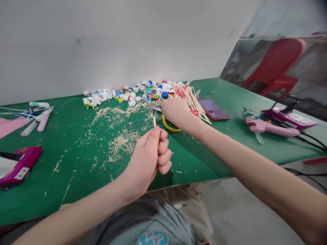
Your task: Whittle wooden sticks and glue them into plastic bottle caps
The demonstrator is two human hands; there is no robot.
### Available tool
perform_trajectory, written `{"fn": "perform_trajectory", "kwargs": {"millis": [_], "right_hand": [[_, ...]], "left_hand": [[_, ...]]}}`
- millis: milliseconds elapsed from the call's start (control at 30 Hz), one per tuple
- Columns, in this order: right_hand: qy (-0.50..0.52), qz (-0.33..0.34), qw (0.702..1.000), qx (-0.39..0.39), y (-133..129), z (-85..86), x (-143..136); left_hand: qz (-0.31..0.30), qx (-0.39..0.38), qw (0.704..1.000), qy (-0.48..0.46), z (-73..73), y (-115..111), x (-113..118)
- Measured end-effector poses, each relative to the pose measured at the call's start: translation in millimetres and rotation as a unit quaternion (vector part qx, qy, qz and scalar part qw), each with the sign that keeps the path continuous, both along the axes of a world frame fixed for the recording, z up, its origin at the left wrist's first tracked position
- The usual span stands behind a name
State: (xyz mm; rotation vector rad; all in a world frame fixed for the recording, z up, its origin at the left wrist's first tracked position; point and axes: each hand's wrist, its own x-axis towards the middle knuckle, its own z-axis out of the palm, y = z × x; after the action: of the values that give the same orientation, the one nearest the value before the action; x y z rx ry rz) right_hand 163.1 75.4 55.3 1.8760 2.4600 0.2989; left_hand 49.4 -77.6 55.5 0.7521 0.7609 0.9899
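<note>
Green tabletop (204,153), set against a white wall, front edge nearest the wearer. Left hand (150,154): curled into a closed fist above the front-middle of the tabletop, pinching a short wooden stick (154,121) that stands upright out of the top of the fist. Right hand (176,112): reaching toward the back-middle of the tabletop, closed on yellow-handled scissors (167,124) (the blades lie by the stick's upper end; whether they touch it cannot be told). Wood shavings (120,139): scattered across the middle of the tabletop, thickest just left of the left hand. Bottle caps (133,93): many, mixed white, blue, red and yellow, heaped along the back edge. Bundle of wooden sticks (195,100): loose pile at the back, just right of the right hand, partly over a red phone (216,114). Pink glue gun (263,126): lying on its side toward the right edge, with a purple box (288,117) beyond it and black cables trailing over that edge. Magenta box (19,165): at the left edge, near the front. Pink tubes (41,120): at the left edge, farther back.
</note>
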Motion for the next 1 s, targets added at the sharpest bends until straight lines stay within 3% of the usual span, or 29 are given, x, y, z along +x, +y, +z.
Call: {"fn": "perform_trajectory", "kwargs": {"millis": [167,300,400,567,767,900,1000], "right_hand": [[0.018,-0.005,0.999,0.026,-8.9,-14.2,-2.2],[0.037,0.020,0.999,0.011,-17.2,-23.9,-4.9],[0.055,0.032,0.998,0.008,-22.2,-24.6,-2.6],[0.071,0.062,0.995,-0.031,-28.0,-31.5,5.8],[0.109,0.123,0.986,0.018,-33.7,-49.0,12.8],[0.147,0.110,0.979,0.086,-35.5,-49.2,10.8],[0.158,0.123,0.975,0.091,-36.1,-46.0,9.3]], "left_hand": [[-0.042,-0.007,0.990,0.131,-13.4,34.5,-30.7],[-0.031,-0.030,0.988,0.151,-29.2,55.0,-43.9],[-0.024,-0.035,0.985,0.165,-33.0,67.7,-47.9],[-0.068,-0.057,0.975,0.202,-38.9,88.8,-56.2],[-0.081,-0.071,0.976,0.189,-48.5,99.5,-68.1],[-0.092,-0.093,0.976,0.173,-48.7,101.6,-69.8],[-0.097,-0.097,0.975,0.174,-48.9,102.8,-68.9]]}}
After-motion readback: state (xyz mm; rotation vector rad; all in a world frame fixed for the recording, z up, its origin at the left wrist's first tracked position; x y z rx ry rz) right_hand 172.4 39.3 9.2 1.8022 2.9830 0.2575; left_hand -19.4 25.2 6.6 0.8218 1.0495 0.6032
